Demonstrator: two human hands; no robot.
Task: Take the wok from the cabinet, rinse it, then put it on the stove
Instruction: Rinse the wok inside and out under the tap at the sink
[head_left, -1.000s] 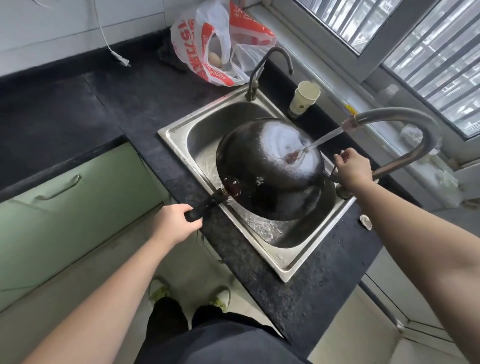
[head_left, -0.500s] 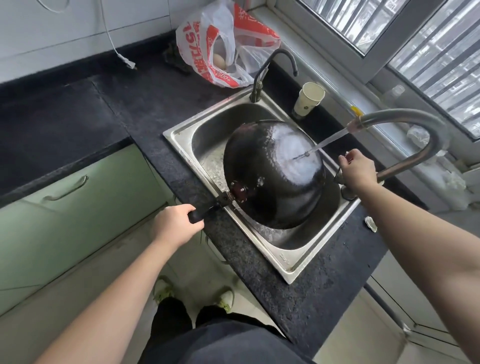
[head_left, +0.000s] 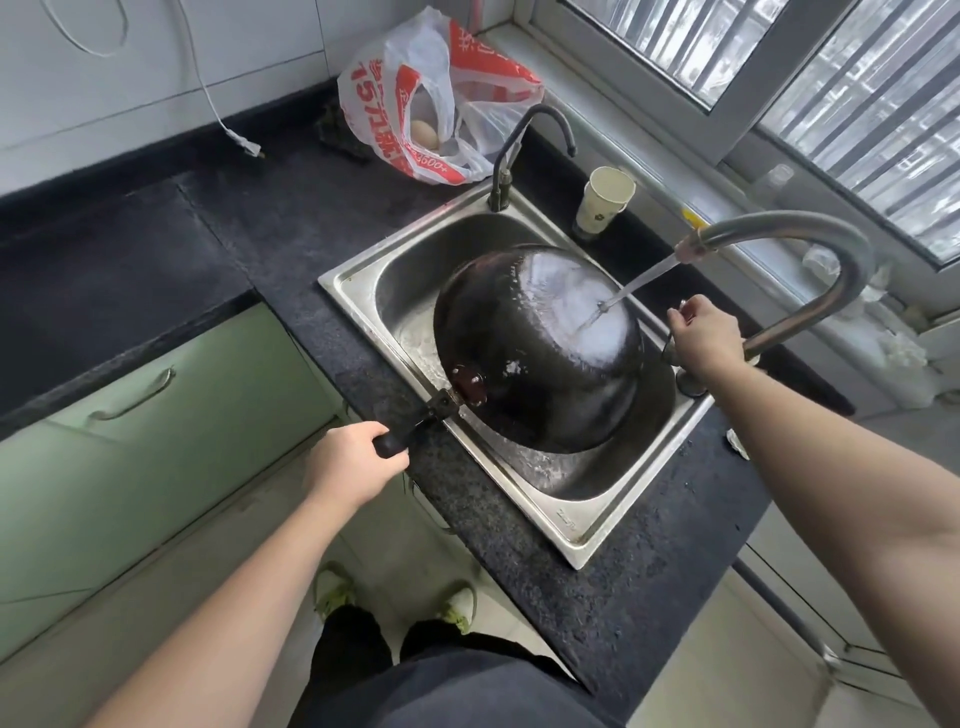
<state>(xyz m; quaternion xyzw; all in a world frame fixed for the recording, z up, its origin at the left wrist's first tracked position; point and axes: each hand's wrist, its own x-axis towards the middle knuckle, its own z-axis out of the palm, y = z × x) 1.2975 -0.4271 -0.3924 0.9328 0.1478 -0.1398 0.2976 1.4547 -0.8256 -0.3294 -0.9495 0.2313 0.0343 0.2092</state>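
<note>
Left hand (head_left: 349, 464) grips upturned wok (head_left: 540, 348) over sink (head_left: 576, 540).

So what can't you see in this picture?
Head view only:
- Inside of the wok: it faces down into the sink.
- Tap lever: the right hand covers it.
- Handle end: inside the left hand.
- The stove: out of frame.
- Bag contents: mostly hidden by plastic.

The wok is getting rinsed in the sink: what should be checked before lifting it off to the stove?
1. Left hand grips the wok handle: ok.
2. Water shut off: not ok, the big faucet runs onto the wok's underside.
3. Right hand at the faucet lever: ok.
4. Wok held over the sink so it drips there: ok.
5. Inside rinsed: cannot tell, it faces down.
6. Stove free: cannot tell, out of view.
</note>
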